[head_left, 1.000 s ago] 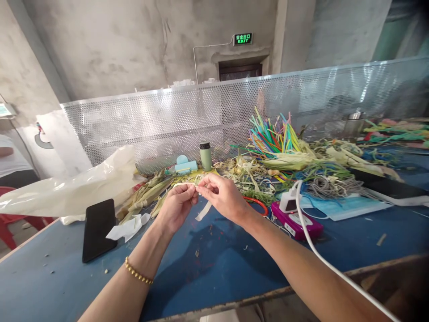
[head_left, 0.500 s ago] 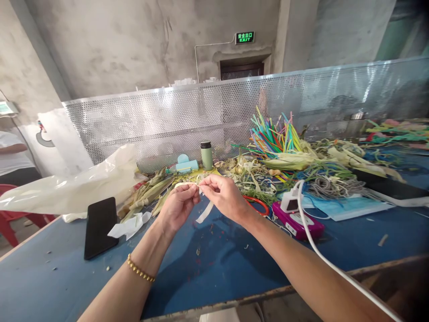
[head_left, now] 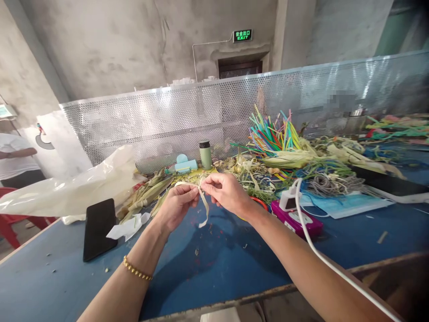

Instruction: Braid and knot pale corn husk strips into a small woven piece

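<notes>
Between my two hands is a pale strip of what looks like corn husk, its loose end hanging down over the table. My left hand pinches the strip from the left, thumb pressed on the fingers. From the right, my right hand pinches it close to the left fingertips. Another piece of the strip sticks out above the left hand. The exact spot where the pieces cross is partly hidden by the fingers. Both hands are held above the blue table.
Dried husks, a green bottle, colourful pipe cleaners and grey cord lie along the back. A black phone lies left; a purple power strip with a white cable lies right. Behind stands a perforated metal screen.
The hanging end of the strip has swung from slanting left to dropping nearly straight down between the hands. Both hands keep their pinch at about the same place.
</notes>
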Demonstrator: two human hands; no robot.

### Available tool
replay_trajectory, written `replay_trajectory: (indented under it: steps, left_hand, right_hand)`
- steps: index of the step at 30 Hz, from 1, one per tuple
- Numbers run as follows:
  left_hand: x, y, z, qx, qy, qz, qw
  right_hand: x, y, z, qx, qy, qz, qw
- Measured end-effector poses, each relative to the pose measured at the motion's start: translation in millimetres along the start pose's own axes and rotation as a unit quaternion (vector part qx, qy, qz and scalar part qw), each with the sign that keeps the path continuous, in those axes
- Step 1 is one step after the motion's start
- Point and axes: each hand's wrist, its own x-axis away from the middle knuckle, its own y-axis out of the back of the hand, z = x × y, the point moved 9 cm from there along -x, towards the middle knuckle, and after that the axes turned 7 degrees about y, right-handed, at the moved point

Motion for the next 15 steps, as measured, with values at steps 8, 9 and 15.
replay_trajectory:
  steps: [8,9,15]
  left_hand:
    - [-1.0,1.0,5.9,0.064,0.021,0.006,0.998]
    - [-0.9,1.0,6.2,0.073,0.023,0.004,0.997]
    - [-0.8,0.6,7.1,0.097,0.027,-0.006,0.995]
  right_hand:
    - [-0.3,-2.0,-5.2,-0.076,-0.052,-0.009,0.996]
    - [-0.7,-2.1,-5.8,-0.08,-0.053,-0.013,0.995]
    - [-1.9,-3.1,-6.5,-0.101,-0.048,-0.034,0.993]
